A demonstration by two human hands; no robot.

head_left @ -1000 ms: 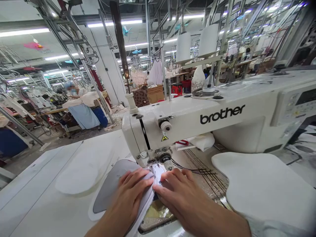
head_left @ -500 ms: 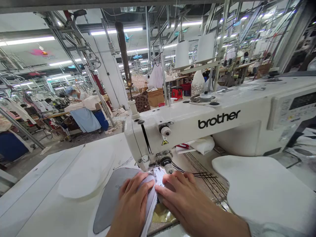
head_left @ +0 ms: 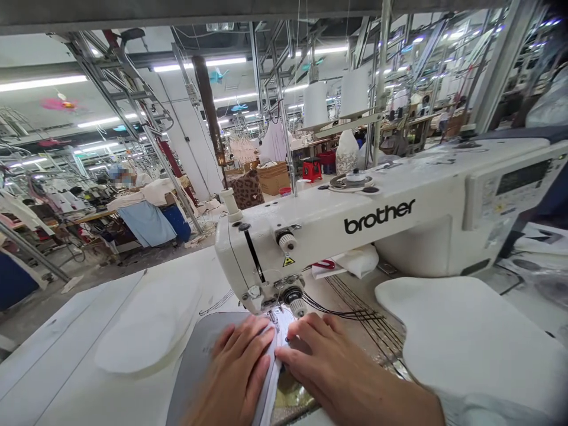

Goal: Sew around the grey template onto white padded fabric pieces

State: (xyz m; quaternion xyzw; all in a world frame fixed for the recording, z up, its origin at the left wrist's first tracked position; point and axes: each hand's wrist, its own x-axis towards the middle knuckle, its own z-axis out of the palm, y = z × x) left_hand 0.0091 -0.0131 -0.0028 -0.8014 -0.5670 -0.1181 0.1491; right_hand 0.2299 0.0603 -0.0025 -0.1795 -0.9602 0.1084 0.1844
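My left hand (head_left: 237, 364) lies flat on a grey fabric piece (head_left: 195, 349) with a pale layer along its right edge, fingers stretched toward the presser foot (head_left: 273, 319) of a white sewing machine (head_left: 315, 216). Its fingertips press the fabric just left of the needle area, which a small lamp lights. Opposite, my right hand (head_left: 344, 364) rests on the machine bed with bent fingers. Thumb and forefinger are apart there, and the thumb tip touches the fabric's right edge. The underside of the fabric is hidden.
White rounded fabric pieces (head_left: 142, 325) lie on the table at left. Another white shaped piece (head_left: 470, 331) is to the right. Dark cords (head_left: 368, 316) cross the bed behind my right hand. Red-handled scissors (head_left: 326, 264) lie under the machine arm. A person sits far back left.
The view has shifted slightly, so the machine appears further left. The grey fabric has moved a little beneath the foot, and both hands keep nearly the same pose.
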